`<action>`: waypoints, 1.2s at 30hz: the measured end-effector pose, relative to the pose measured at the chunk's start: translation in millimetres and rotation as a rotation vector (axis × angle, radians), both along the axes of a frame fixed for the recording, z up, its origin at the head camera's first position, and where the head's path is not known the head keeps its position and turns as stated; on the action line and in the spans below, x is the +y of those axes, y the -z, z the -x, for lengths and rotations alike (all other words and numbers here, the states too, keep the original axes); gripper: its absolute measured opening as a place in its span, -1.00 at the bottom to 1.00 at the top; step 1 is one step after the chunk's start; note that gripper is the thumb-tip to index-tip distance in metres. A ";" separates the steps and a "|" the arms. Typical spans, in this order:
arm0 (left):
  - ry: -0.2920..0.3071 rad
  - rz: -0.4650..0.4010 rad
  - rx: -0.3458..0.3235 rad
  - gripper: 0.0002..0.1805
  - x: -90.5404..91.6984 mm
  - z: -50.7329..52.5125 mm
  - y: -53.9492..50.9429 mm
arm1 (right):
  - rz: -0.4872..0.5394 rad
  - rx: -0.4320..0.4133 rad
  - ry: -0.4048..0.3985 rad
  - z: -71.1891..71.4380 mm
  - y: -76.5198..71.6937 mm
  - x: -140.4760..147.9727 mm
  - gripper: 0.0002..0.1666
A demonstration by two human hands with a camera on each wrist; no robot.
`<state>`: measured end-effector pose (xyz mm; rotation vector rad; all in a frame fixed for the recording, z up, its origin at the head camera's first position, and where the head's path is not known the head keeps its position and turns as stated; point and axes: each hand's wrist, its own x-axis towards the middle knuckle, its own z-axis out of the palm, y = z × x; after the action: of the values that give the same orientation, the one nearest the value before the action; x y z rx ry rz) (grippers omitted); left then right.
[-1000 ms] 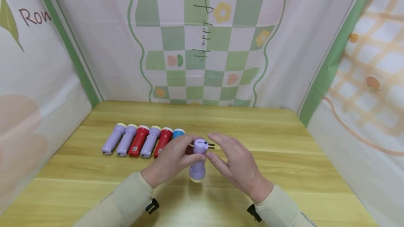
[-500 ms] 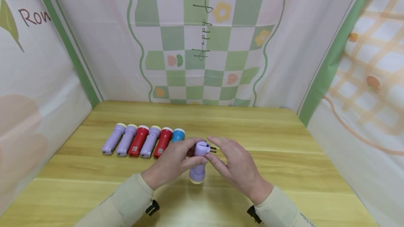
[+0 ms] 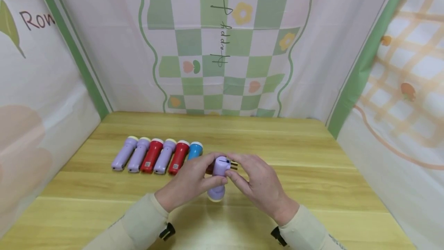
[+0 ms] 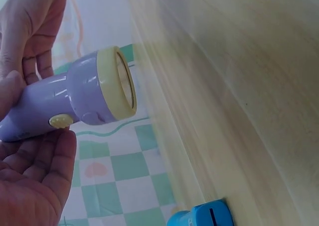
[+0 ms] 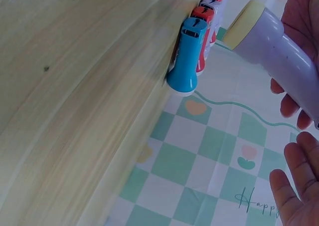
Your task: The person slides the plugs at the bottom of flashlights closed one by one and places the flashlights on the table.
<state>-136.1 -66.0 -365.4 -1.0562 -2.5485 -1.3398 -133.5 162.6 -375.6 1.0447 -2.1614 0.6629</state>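
Observation:
A purple flashlight (image 3: 219,169) with a pale yellow rim hangs tilted lens-down above the table. My left hand (image 3: 190,178) grips its body between thumb and fingers; this also shows in the left wrist view, where the lens end and a yellow switch (image 4: 61,121) are visible. From the tail end, a two-prong plug (image 3: 234,165) sticks out to the right. My right hand (image 3: 261,182) is beside the plug, its fingers fairly straight and the prongs between index finger and thumb. Whether it touches the prongs, I cannot tell.
On the left half of the wooden table (image 3: 295,203), several flashlights lie in a row: purple ones (image 3: 125,153), red ones (image 3: 152,156) and a blue one (image 3: 195,150) at the right end. Patterned curtains (image 3: 222,49) enclose the back and sides.
The flashlight's tail end has shifted slightly right and toward me. The right index finger has come closer to the plug and partly overlaps it. The row of flashlights looks the same.

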 end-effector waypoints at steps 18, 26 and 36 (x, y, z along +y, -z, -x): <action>-0.083 0.001 0.057 -0.53 3.5 -6.0 -1.3 | 0.040 0.087 -0.072 2.1 1.5 -0.3 -0.57; -0.093 -0.015 0.067 -0.49 2.6 -9.0 -0.7 | 0.071 0.137 -0.139 2.4 -1.3 -2.5 -0.63; -0.088 -0.047 0.082 -0.51 3.0 -12.4 1.1 | 0.138 0.101 -0.236 1.9 -2.8 -3.6 -0.70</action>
<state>-123.7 -63.0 -366.6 -0.9583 -2.4618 -1.3004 -135.4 159.0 -372.8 1.2418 -1.8953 0.8359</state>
